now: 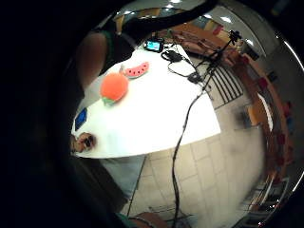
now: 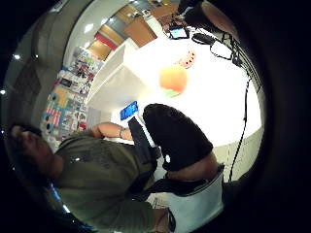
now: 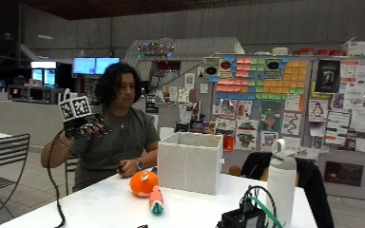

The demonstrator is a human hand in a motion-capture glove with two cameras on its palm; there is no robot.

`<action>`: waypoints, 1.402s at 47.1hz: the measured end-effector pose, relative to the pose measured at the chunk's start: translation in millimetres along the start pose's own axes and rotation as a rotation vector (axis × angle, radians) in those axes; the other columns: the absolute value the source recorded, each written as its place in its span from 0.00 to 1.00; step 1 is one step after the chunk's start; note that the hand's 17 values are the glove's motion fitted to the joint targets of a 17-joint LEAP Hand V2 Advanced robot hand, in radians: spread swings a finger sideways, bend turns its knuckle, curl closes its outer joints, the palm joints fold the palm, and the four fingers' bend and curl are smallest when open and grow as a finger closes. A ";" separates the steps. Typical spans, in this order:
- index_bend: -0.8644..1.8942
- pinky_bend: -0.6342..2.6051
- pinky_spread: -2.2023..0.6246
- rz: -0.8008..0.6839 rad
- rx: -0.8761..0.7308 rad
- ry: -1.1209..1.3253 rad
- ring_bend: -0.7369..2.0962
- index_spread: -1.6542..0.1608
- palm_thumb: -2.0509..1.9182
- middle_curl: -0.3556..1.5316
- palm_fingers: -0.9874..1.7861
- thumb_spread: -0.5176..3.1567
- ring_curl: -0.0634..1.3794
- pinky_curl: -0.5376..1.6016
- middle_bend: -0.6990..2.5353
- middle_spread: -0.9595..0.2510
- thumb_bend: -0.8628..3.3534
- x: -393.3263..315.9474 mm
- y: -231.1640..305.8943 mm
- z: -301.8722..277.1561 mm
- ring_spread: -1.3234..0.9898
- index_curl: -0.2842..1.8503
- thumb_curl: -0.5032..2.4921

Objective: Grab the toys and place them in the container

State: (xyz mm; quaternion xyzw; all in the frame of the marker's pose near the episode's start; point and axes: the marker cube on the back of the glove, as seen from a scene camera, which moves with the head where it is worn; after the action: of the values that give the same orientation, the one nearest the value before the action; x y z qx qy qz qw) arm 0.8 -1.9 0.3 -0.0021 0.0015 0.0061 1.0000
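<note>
While the black-gloved right hand [image 3: 84,127] hovers raised and empty, fingers relaxed, the round orange plush toy [image 3: 144,183] and watermelon-slice plush toy [image 3: 156,201] lie well below it on the white table [image 3: 106,209], beside the white fabric container [image 3: 190,162].

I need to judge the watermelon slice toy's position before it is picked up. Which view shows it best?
The little finger side palm view: the red, green-rimmed watermelon slice toy lies flat, fully visible, beside the orange ball toy. The thumb side view shows it small; the outside view shows it edge-on.
</note>
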 end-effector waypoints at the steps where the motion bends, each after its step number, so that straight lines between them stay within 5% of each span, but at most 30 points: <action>1: 0.37 0.34 0.78 0.001 -0.001 0.001 0.37 0.83 0.50 0.20 0.50 0.26 0.07 0.29 0.27 0.76 0.20 0.1 -0.4 0.1 0.54 0.14 0.17; 22: 0.38 0.38 0.77 0.017 0.013 -0.060 0.42 0.71 0.50 0.26 0.48 0.48 0.14 0.36 0.28 0.70 0.20 4.7 -15.4 6.4 0.48 0.21 0.20; 38: 0.40 0.37 0.75 0.080 -0.014 -0.074 0.46 0.69 0.52 0.30 0.55 0.58 0.16 0.37 0.30 0.65 0.21 39.3 -137.1 101.6 0.44 0.25 0.21; 54: 0.39 0.37 0.73 0.035 -0.305 0.030 0.46 0.69 0.52 0.33 0.51 0.57 0.17 0.38 0.29 0.61 0.22 53.7 -214.8 216.3 0.42 0.28 0.23; 66: 0.41 0.37 0.74 -0.146 -0.287 0.040 0.37 0.69 0.52 0.34 0.41 0.50 0.14 0.39 0.28 0.62 0.21 26.5 -249.2 255.3 0.43 0.30 0.24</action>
State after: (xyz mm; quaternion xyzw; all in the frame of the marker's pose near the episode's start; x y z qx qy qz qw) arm 31.1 -249.6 256.5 -0.1451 0.0205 -0.0666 0.9870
